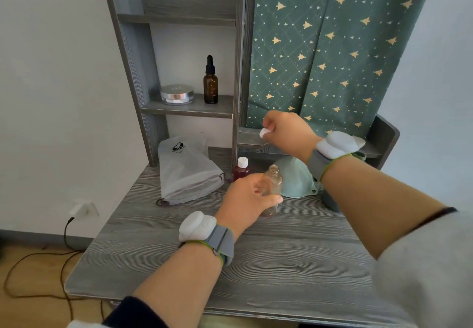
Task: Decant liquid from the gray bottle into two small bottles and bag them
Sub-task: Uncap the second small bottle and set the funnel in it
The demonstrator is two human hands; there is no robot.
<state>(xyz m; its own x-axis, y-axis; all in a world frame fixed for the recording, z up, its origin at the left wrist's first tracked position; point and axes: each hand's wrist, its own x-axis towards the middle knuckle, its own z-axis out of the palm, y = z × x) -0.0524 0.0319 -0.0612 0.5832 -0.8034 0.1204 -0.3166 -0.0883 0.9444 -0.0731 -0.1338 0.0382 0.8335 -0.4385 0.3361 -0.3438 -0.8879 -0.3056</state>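
gray wood-grain table (281, 263) carries everything here. my left hand (249, 199) grips a small clear bottle (274, 180), with fingers and thumb curled round its body. the bottle is upright, its base on the table or just above it; i cannot tell which. its neck is open, without cap, and it looks nearly empty, with only a brownish tint near the bottom.

my right hand (284, 130) is raised above it, in front of the green curtain (332, 46), and pinches a small white cap (264, 132) between thumb and fingertips.

just behind the left hand stands a second small bottle (242, 170), with its white cap on and dark red liquid inside. to the right of the clear bottle a pale teal funnel (297, 179) seems to sit with its wide mouth down on the table. a dark gray object (330, 201) shows partly behind my right forearm; too much of it is hidden to name it.

the gray drawstring bag (186, 171) lies flat at the back left of the table. on the shelf above it stand an amber dropper bottle (210, 84) and a round silver tin (177, 94).
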